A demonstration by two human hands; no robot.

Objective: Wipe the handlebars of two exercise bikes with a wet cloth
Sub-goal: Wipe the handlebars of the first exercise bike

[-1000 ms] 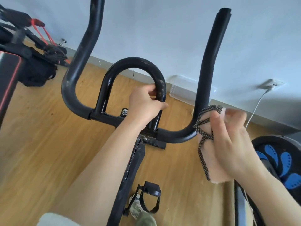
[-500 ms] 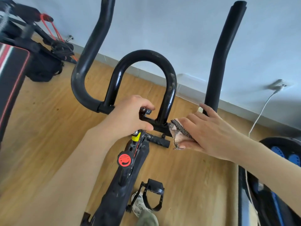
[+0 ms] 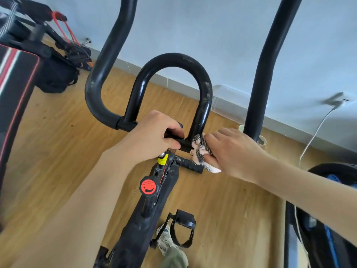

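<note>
Curling round the bar at the foot of the centre loop, the fingers of the left hand [image 3: 154,134] grip the handlebars [image 3: 170,60]; just beside them, the right hand [image 3: 233,151] holds a bunched checked cloth [image 3: 201,149] against the same bar, fingers bent over it. Below are a red knob [image 3: 148,187], a strapped pedal [image 3: 183,227] and a shoe [image 3: 168,242]; a black bag [image 3: 56,78] lies far left and a white cable [image 3: 316,130] far right. The right hand hides the bar's bend and much of the cloth, and both outer uprights are cut off at the top.
</note>
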